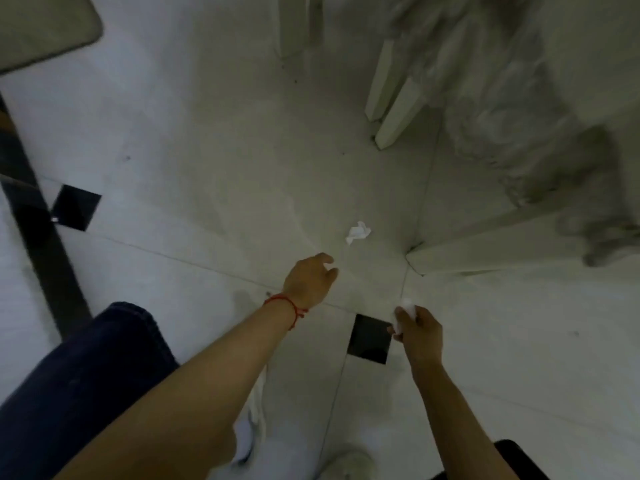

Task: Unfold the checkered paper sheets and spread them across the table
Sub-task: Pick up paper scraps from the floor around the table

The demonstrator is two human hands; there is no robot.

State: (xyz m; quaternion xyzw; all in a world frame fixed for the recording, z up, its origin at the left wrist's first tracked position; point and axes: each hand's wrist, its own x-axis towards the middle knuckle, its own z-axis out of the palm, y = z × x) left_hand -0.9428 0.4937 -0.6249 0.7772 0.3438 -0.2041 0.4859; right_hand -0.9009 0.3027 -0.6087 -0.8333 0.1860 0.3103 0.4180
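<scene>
I look down at a pale tiled floor (pixel 214 140), and the picture is blurry. A small white crumpled paper (pixel 358 232) lies on the floor, near the middle, just past the tip of my left hand (pixel 309 279). I cannot see any checks on it. My left hand reaches down toward it with the fingers loose and a little spread, and it holds nothing. It is near the paper but does not touch it. A red string (pixel 290 308) goes round my left wrist. My right hand (pixel 418 329) is lower and to the right, and it is closed round a white wad (pixel 403 315) that sticks out at the top of the fist. I cannot tell if that wad is the same kind of paper. Just left of my right hand there is a black square tile (pixel 369 339) set in the floor, and another black tile (pixel 74 207) sits far over by the left edge. My leg in dark blue trousers (pixel 76 386) fills the bottom left corner, and a white shoe (pixel 346 462) shows at the bottom. White furniture legs (pixel 394 109) stand at the top right, and a long white piece (pixel 485 251) lies to the right of the paper. A grey fluffy thing (pixel 540 157) is up on the right, too smeared for me to tell what it is.
</scene>
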